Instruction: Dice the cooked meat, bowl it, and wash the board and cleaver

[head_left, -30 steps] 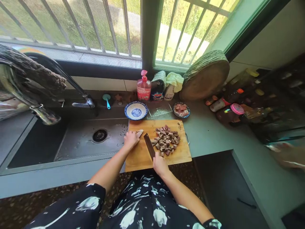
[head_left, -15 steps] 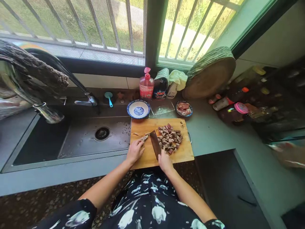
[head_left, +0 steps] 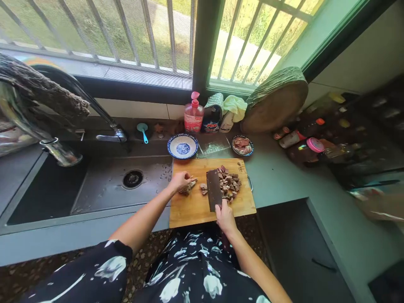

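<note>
On the wooden cutting board, the right hand gripped a cleaver, its blade tilted flat against a pile of diced meat. The left hand pinched an uncut meat piece. A blue-rimmed bowl stood on the bench behind the board.

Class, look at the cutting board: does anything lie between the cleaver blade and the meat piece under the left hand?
Yes. A few small cut bits lie on the cutting board between the cleaver and the meat piece under the left hand.
</note>
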{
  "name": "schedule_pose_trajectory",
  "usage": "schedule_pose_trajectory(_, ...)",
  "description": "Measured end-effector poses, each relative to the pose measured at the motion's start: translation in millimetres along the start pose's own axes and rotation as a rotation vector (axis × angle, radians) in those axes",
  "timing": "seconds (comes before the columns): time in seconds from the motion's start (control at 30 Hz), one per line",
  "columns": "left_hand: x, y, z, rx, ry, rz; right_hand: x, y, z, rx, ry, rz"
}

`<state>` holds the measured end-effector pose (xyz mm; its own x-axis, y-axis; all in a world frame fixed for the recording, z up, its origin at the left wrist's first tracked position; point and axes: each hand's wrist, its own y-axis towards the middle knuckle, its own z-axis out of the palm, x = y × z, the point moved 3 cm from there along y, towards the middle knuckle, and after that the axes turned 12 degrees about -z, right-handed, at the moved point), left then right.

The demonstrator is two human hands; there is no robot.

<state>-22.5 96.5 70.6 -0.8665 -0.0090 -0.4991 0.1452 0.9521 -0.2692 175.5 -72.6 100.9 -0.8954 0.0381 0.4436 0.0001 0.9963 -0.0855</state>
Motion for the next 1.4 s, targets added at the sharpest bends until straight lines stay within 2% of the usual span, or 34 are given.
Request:
schedule_pose_trajectory(0.07, -23, -2, 6.5, 0.018, -0.04, 0.079, -3, -2, -4, -0.03, 0.013, 0.029)
schedule_pose_trajectory(0.13, -31, -5, 8.2, -0.016, -0.056, 0.093, -5, -3, -8, -0.05, -0.019, 0.051)
schedule_pose_trajectory(0.23, -15, -14, 7.6, -0.1, -0.015, -0.055, 0, -3, -11, -0.027, -0.106, 0.06)
schedule_pose_trajectory(0.33, 7, -32, 15.8, -0.097, 0.093, -0.156, 14, 1, -8, 0.062, -0.176, 0.008)
schedule_pose_trajectory(0.47, 14, -50, 29.1, -0.117, 0.224, -0.076, 39, 10, -1, 0.205, -0.267, -0.102)
schedule_pose_trajectory(0.57, 13, -48, 30.7, -0.083, 0.233, -0.027, 51, 15, 4, 0.238, -0.333, -0.135)
schedule_pose_trajectory(0.7, 17, -43, 30.1, -0.098, 0.158, 0.031, 56, 17, 11, 0.235, -0.369, -0.155)
schedule_pose_trajectory(0.83, 17, -46, 39.0, -0.155, 0.048, 0.238, 55, 18, 16, 0.273, -0.372, -0.123)
schedule_pose_trajectory(0.9, 18, -48, 43.9, -0.174, 0.008, 0.289, 54, 19, 16, 0.287, -0.361, -0.103)
schedule_pose_trajectory(1.1, 22, -46, 49.0, -0.194, -0.029, 0.324, 59, 19, 13, 0.333, -0.363, -0.116)
schedule_pose_trajectory(1.3, 24, -48, 51.0, -0.211, -0.06, 0.328, 63, 6, 12, 0.389, -0.387, -0.073)
schedule_pose_trajectory(1.4, 25, -46, 55.0, -0.184, -0.068, 0.317, 67, 13, 17, 0.406, -0.376, -0.084)
